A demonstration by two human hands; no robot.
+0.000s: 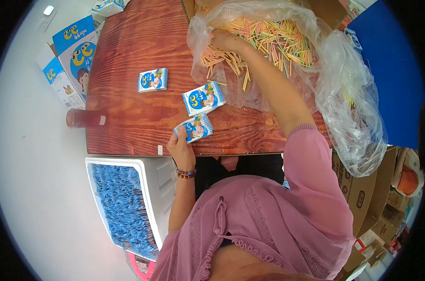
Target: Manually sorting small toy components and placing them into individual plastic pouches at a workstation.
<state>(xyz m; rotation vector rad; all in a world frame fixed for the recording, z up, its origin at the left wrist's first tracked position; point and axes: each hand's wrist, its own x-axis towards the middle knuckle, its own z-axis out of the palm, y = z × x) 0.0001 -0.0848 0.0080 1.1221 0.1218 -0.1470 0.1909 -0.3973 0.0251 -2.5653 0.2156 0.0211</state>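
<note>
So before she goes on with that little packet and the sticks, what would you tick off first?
1. Left hand has a packet gripped at the table edge: ok.
2. Right hand is in among the coloured sticks inside the clear bag: ok.
3. Sticks actually pinched in the right hand: cannot tell, the fingers are buried in the pile.
4. Held packet open to take sticks: cannot tell.
5. Two other packets lie flat on the table, apart from the hands: ok.
6. Bin of blue packets sits below the table by her left arm: ok.
</note>
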